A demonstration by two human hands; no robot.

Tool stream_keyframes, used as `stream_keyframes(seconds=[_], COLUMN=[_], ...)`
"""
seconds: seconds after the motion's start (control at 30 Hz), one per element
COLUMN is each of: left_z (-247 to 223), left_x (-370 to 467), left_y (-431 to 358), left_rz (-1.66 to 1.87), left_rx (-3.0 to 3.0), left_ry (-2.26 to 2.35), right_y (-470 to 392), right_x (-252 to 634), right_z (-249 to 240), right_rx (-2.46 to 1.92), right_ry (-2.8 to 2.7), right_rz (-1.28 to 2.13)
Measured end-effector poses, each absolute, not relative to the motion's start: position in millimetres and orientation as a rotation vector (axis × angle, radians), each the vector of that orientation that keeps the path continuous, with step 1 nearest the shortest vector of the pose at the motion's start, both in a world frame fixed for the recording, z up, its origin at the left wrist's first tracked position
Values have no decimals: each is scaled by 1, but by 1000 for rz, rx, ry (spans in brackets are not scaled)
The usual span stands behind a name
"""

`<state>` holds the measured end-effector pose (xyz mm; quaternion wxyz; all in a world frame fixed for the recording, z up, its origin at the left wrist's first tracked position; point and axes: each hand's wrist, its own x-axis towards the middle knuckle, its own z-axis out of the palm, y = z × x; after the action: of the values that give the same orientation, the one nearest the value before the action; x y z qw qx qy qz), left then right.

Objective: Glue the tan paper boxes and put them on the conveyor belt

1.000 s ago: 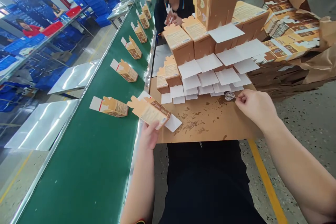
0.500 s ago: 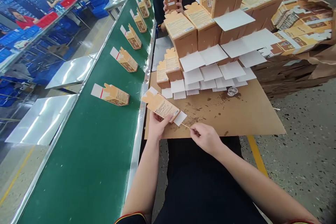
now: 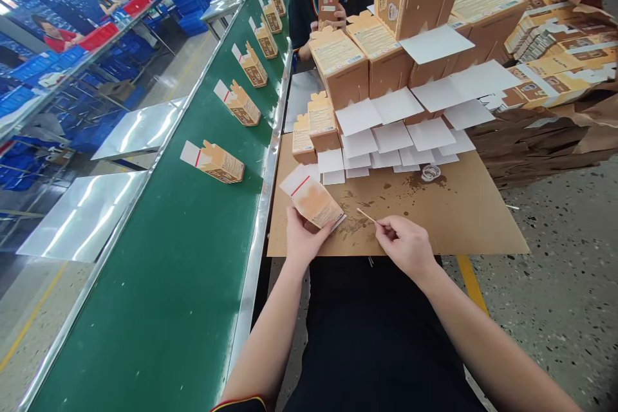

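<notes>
The left hand holds a carton, the right hand a stick.

Counter: from where I stand, bare grey metal shows at its far left corner.
Cardboard sheet: brown, flat, laid over the near part of the counter.
Stacked cartons: piled in tiers on the sheet, white flaps jutting toward the near edge.
Clear dish: small, on the sheet, just beside the flaps.
Dark spots: around the dish and across the sheet's middle.
Green belt: alongside the counter, metal-edged.
Row of cartons: on the belt, spaced apart, flaps pointing away from the counter.
Floor: grey, speckled, with a yellow line.
</notes>
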<state>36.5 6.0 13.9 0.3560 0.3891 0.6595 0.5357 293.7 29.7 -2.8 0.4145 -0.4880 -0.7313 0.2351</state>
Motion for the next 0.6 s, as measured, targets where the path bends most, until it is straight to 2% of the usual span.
stream_keyframes(seconds=[0.2,0.37,0.47,0.6], left_z=[9,9,16,36], left_x=[50,45,6,-91], left_y=[-4,1,-3,-20], left_rz=[1327,1315,1443,1646], left_rx=[1126,1165,1119,949], left_ry=[1785,1826,1932,2251], right_y=[20,21,21,22], right_x=[311,308,309,315], right_z=[15,16,12,10], right_rx=[-1345,-1262,-1269,-1297], right_ry=[-1709,-1707,-1666,-1592], right_rz=[624,647,639,641])
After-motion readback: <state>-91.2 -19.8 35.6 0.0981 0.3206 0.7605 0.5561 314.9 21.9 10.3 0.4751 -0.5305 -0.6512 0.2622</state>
